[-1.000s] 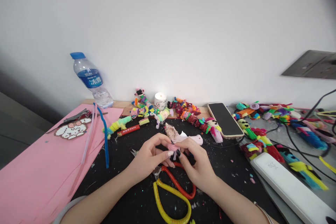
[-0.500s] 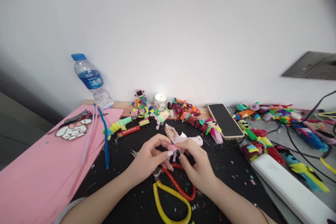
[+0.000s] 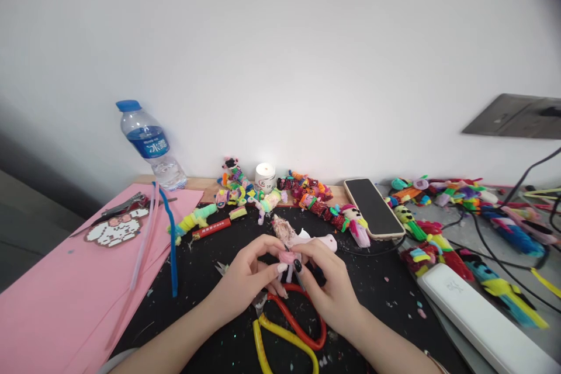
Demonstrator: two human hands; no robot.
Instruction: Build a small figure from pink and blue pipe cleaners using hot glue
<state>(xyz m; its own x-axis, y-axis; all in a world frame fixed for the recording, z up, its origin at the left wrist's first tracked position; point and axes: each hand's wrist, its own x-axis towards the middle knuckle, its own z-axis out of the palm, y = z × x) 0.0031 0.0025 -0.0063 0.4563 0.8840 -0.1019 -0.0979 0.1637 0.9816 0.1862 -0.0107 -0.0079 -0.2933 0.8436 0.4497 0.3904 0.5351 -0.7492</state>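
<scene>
Between my two hands is a small pink fuzzy piece (image 3: 288, 257), apparently of pipe cleaner, with pale strands hanging below it. My left hand (image 3: 252, 269) pinches it from the left with thumb and forefinger. From the other side my right hand (image 3: 328, 272) grips it, its dark-nailed thumb against the front. Just behind the fingers lies a pale pink glue gun (image 3: 326, 242), its nozzle end crusted and brownish. Beneath my hands rest scissors (image 3: 287, 336) with one red and one yellow handle loop, their blades partly hidden by my left hand.
Pink sheets (image 3: 56, 280) carry pipe cleaners (image 3: 146, 239) and a pair of dark pliers-like tools (image 3: 127, 205). A water bottle (image 3: 151, 146) leans on the wall. Colourful pipe-cleaner figures (image 3: 324, 210), a phone (image 3: 374, 207), a white power-bank-like box (image 3: 482, 315) and cables surround the black mat (image 3: 197, 315).
The whole view has shifted slightly, with things sitting a little lower. Both hands keep hold of the pink piece, and their fingers have moved only slightly.
</scene>
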